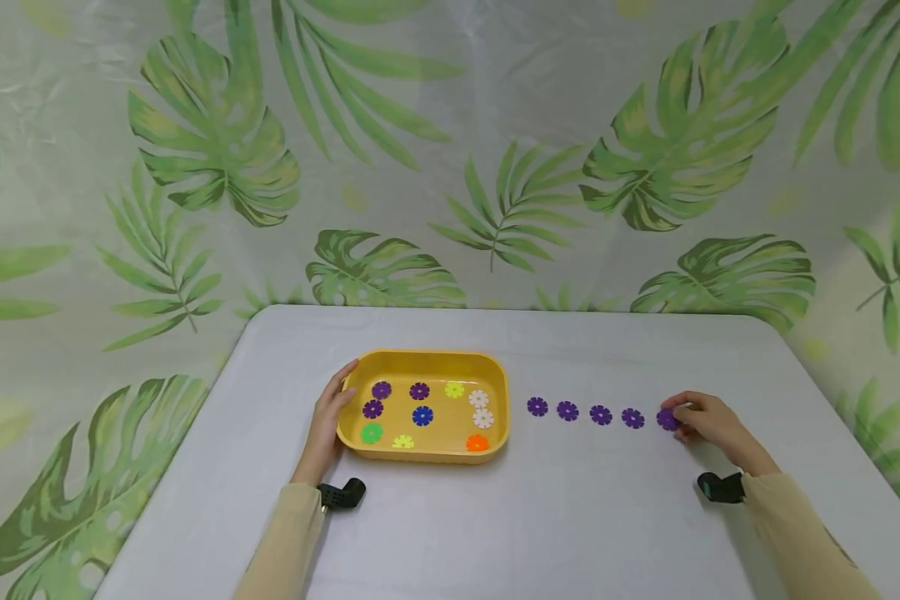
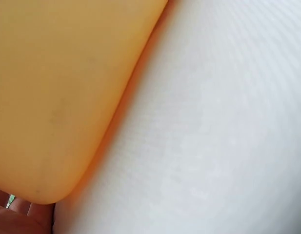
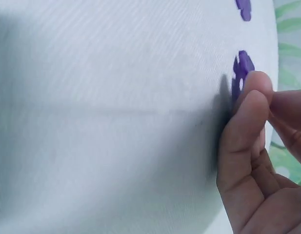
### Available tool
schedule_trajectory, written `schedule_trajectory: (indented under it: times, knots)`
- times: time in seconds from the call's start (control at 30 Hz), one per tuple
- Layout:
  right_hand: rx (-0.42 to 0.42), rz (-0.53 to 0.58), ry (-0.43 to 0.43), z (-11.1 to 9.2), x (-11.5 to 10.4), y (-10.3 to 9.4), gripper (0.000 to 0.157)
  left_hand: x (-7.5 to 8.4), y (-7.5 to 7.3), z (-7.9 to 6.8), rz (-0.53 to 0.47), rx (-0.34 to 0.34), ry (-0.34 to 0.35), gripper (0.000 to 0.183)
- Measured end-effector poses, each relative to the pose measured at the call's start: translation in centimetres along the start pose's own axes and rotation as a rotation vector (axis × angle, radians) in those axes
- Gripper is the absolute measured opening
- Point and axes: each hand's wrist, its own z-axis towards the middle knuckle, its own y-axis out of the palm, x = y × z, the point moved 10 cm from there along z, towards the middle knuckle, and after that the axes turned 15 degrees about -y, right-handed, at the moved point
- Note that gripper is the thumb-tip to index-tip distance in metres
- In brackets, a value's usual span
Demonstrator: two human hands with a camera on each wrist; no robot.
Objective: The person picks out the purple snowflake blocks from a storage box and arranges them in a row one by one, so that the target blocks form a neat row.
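My left hand (image 1: 325, 429) grips the left end of a yellow tray (image 1: 425, 456), thumb at the rim and fingers along the outer wall. The tray's smooth side fills much of the left wrist view, with some fingers (image 2: 23, 219) at its corner. At the right end of a row of purple flower-shaped discs, my right hand (image 1: 708, 421) pinches a purple notched disc (image 1: 667, 419) between thumb and fingers. In the right wrist view that disc (image 3: 242, 73) appears nearly edge-on, close against the cloth, its lower part hidden by the fingertips.
Other purple discs (image 1: 600, 415) lie spaced out between tray and right hand. Inside the tray are several discs: purple, a blue one (image 1: 422, 416), white, yellow, a green one (image 1: 372, 432) and an orange one (image 1: 477, 442). A leaf-patterned sheet (image 1: 495, 167) hangs behind the white table (image 1: 570, 533).
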Motion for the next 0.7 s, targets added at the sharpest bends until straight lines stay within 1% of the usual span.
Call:
schedule_trajectory:
  times: [0.07, 0.17, 0.23, 0.33, 0.4, 0.5, 0.6, 0.7]
  knots:
    - [0.010, -0.056, -0.001, 0.0, -0.3, -0.2, 0.030, 0.0, 0.0, 0.0, -0.004, 0.001, -0.002, 0.046]
    - [0.028, -0.086, -0.005, 0.3, -1.1, -0.2, 0.031, -0.6, -0.2, 0.6, -0.017, -0.003, 0.004, 0.045]
    - [0.044, -0.060, -0.015, 0.8, -1.9, 0.0, 0.032, -0.6, -0.2, 0.5, -0.021, -0.006, 0.005, 0.046]
    - [0.044, 0.028, -0.060, 1.9, -4.2, 1.0, 0.035, -0.5, -0.2, 0.4, -0.018, -0.008, 0.009, 0.046]
    - [0.022, 0.094, -0.096, 2.9, -6.2, 2.1, 0.037, 0.0, 0.0, -0.1, -0.015, -0.010, 0.000, 0.046]
    - [-0.027, 0.186, -0.151, 4.4, -9.7, 4.2, 0.039, 0.0, 0.1, -0.1, -0.017, -0.009, -0.003, 0.046]
    - [-0.085, 0.248, -0.187, 6.3, -13.0, 7.0, 0.038, 0.0, 0.1, -0.1, -0.019, -0.007, -0.009, 0.047]
    - [-0.145, 0.293, -0.201, 8.1, -16.1, 10.1, 0.037, 0.0, 0.1, -0.1, -0.018, -0.003, -0.015, 0.047]
